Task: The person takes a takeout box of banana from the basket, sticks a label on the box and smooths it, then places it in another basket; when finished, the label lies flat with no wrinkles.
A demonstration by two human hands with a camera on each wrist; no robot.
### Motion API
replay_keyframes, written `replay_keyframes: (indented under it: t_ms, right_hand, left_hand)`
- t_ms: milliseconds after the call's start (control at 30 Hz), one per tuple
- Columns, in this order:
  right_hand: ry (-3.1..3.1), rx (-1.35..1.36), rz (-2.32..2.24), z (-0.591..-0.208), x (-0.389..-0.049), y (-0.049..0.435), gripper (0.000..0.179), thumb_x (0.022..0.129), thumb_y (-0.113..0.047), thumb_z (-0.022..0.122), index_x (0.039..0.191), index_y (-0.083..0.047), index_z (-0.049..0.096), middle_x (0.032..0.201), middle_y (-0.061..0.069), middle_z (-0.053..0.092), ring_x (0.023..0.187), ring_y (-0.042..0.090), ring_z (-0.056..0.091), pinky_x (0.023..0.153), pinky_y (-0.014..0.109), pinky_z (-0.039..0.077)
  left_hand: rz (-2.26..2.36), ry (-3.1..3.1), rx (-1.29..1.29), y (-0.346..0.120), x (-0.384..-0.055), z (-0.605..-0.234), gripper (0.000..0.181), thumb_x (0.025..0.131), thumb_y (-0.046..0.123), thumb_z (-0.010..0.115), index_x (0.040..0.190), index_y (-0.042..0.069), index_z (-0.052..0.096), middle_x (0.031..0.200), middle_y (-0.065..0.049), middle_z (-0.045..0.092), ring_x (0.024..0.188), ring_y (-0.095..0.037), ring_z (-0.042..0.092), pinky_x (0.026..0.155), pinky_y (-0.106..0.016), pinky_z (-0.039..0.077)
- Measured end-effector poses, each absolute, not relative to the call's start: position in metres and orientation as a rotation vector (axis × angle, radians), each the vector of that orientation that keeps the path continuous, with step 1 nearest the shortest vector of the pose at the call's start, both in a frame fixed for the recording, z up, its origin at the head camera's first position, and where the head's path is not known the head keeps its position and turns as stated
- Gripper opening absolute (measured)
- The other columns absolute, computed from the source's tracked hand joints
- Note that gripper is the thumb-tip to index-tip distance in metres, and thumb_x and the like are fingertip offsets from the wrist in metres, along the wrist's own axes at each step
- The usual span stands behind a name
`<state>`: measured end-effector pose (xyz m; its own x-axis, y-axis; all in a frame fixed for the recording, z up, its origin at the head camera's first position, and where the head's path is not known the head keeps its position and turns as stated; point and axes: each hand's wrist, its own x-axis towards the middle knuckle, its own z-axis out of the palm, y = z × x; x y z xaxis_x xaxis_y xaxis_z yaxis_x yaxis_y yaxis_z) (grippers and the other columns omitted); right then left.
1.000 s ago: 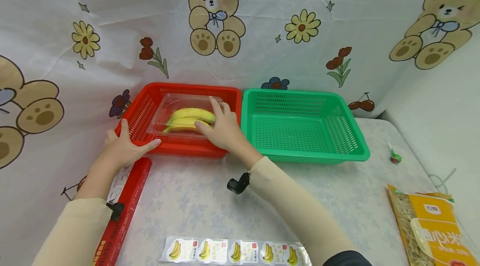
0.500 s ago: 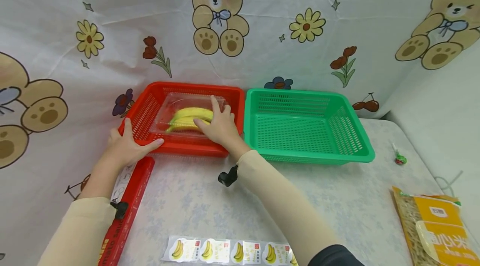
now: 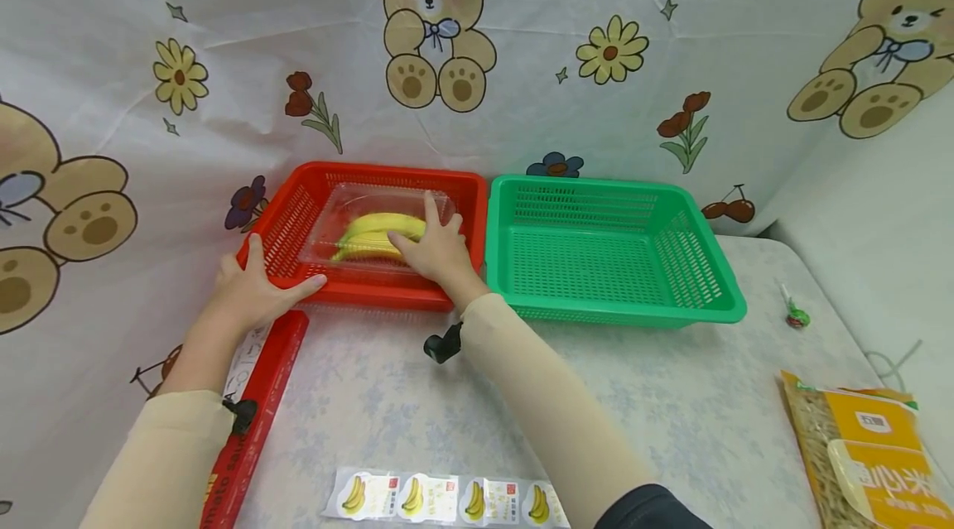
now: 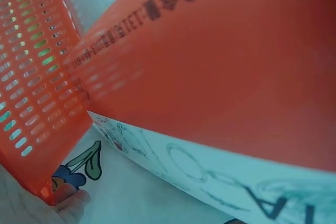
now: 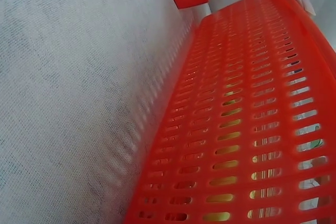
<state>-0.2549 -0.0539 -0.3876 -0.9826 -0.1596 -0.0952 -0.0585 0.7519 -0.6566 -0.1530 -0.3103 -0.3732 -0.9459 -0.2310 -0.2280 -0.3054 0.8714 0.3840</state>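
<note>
A red perforated basket (image 3: 358, 293) stands at the back left in the head view. Inside it lies a clear plastic box (image 3: 322, 243) with yellow bananas (image 3: 383, 224) showing through. My left hand (image 3: 249, 293) grips the basket's front left corner, thumb along the front rim; its fingers (image 4: 68, 203) reach round the outside in the left wrist view. Over the right end of the clear box spreads my right hand (image 3: 440, 252), index finger straight and thumb stretched across the lid. In the right wrist view the basket's perforated wall (image 5: 231, 108) hides that hand.
A green basket (image 3: 596, 314) stands right beside the red one. Along the left edge lies a long red box (image 3: 261, 396). A strip of banana stickers (image 3: 450, 500) is at the front. A lollipop (image 3: 796, 316) and an orange food bag (image 3: 864, 446) lie at the right.
The right wrist and forearm have swung left and slightly up while the hand stays over the clear box. The left hand keeps its grip. The whole view has shifted slightly.
</note>
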Motion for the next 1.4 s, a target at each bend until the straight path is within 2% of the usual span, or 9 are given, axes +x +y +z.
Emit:
replay_keyframes:
  t_ms: [100, 200, 467, 700, 1033, 1233, 1400]
  right_hand:
    - [2.787, -0.167, -1.065, -0.3889, -0.2552, -0.054, 0.096, 0.088, -0.066, 0.057, 0.159, -0.04, -0.001, 0.159, 0.019, 0.017, 0.123, 0.041, 0.052, 0.104, 0.056, 0.047]
    - [2.766, -0.165, -1.088, -0.3892, -0.2548, -0.0539, 0.096, 0.088, -0.064, 0.058, 0.159, -0.04, -0.002, 0.16, 0.017, 0.013, 0.123, 0.04, 0.053, 0.105, 0.056, 0.046]
    - [2.756, -0.152, -1.095, -0.3896, -0.2547, -0.0541, 0.099, 0.087, -0.063, 0.06, 0.16, -0.035, -0.001, 0.162, 0.02, 0.011, 0.129, 0.04, 0.05, 0.106, 0.058, 0.044]
    - [2.731, -0.132, -1.089, -0.3903, -0.2558, -0.0542, 0.102, 0.086, -0.065, 0.06, 0.16, -0.032, -0.002, 0.163, 0.024, 0.014, 0.142, 0.043, 0.038, 0.109, 0.063, 0.039]
    - [2.712, -0.115, -1.054, -0.3903, -0.2594, -0.0546, 0.104, 0.085, -0.068, 0.059, 0.161, -0.03, -0.002, 0.162, 0.025, 0.015, 0.133, 0.043, 0.046, 0.107, 0.06, 0.042]
    - [2.657, -0.121, -1.112, -0.3896, -0.2606, -0.0531, 0.103, 0.085, -0.064, 0.061, 0.16, -0.032, -0.002, 0.164, 0.023, 0.013, 0.14, 0.045, 0.039, 0.109, 0.063, 0.038]
    - [2.618, -0.148, -1.194, -0.389, -0.2619, -0.0507, 0.103, 0.086, -0.06, 0.065, 0.16, -0.032, -0.001, 0.166, 0.017, 0.011, 0.148, 0.045, 0.025, 0.11, 0.066, 0.035]
  left_hand:
    - [0.638, 2.863, -0.42, -0.3095, -0.1523, -0.3721, 0.138, 0.073, 0.087, 0.052, 0.152, 0.006, -0.026, 0.143, -0.046, 0.005, 0.12, -0.06, 0.023, 0.089, -0.073, 0.045]
    - [0.645, 2.863, -0.424, -0.3093, -0.1521, -0.3722, 0.138, 0.073, 0.087, 0.053, 0.152, 0.006, -0.026, 0.144, -0.046, 0.005, 0.121, -0.06, 0.022, 0.089, -0.073, 0.045]
    - [0.641, 2.86, -0.437, -0.3098, -0.1526, -0.3717, 0.139, 0.072, 0.088, 0.053, 0.152, 0.007, -0.026, 0.146, -0.046, 0.003, 0.123, -0.06, 0.021, 0.091, -0.075, 0.042]
    - [0.634, 2.852, -0.446, -0.3098, -0.1524, -0.3717, 0.139, 0.071, 0.089, 0.052, 0.152, 0.007, -0.026, 0.146, -0.046, 0.003, 0.123, -0.061, 0.022, 0.091, -0.076, 0.041]
    - [0.636, 2.852, -0.449, -0.3099, -0.1517, -0.3731, 0.141, 0.068, 0.092, 0.05, 0.152, 0.009, -0.027, 0.144, -0.046, 0.005, 0.119, -0.061, 0.025, 0.088, -0.074, 0.044]
    - [0.647, 2.857, -0.451, -0.3094, -0.1519, -0.3739, 0.141, 0.068, 0.092, 0.051, 0.152, 0.009, -0.026, 0.143, -0.046, 0.007, 0.117, -0.06, 0.026, 0.087, -0.073, 0.046]
    - [0.645, 2.864, -0.449, -0.3091, -0.1523, -0.3739, 0.141, 0.069, 0.091, 0.051, 0.152, 0.009, -0.026, 0.144, -0.046, 0.007, 0.117, -0.06, 0.027, 0.087, -0.073, 0.046]
